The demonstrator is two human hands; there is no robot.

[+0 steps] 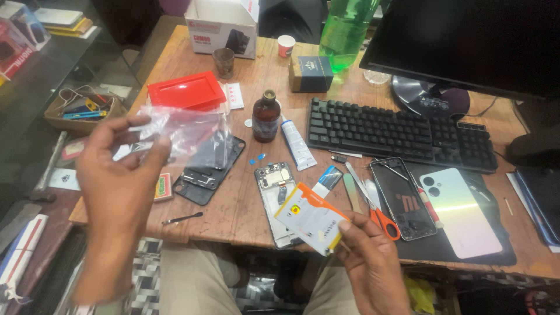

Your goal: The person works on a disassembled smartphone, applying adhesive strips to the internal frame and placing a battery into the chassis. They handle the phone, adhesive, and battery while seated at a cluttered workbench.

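My left hand (119, 181) is raised at the left and pinches a clear plastic bag (189, 131) by its edge, above a dark phone frame (207, 172) lying on the wooden table (233, 210). At the table's front edge my right hand (370, 262) grips a flat white and orange packet (309, 217) by its lower corner. Under the packet lies an opened phone body (274, 181) with its circuit board showing.
A brown bottle (266, 116), a white tube (297, 144), a red tray (186, 90), orange-handled scissors (376, 210), a phone screen frame (402, 198) and a pale phone back cover (458, 213) lie about. A black keyboard (402, 131) and monitor (472, 44) stand at the right.
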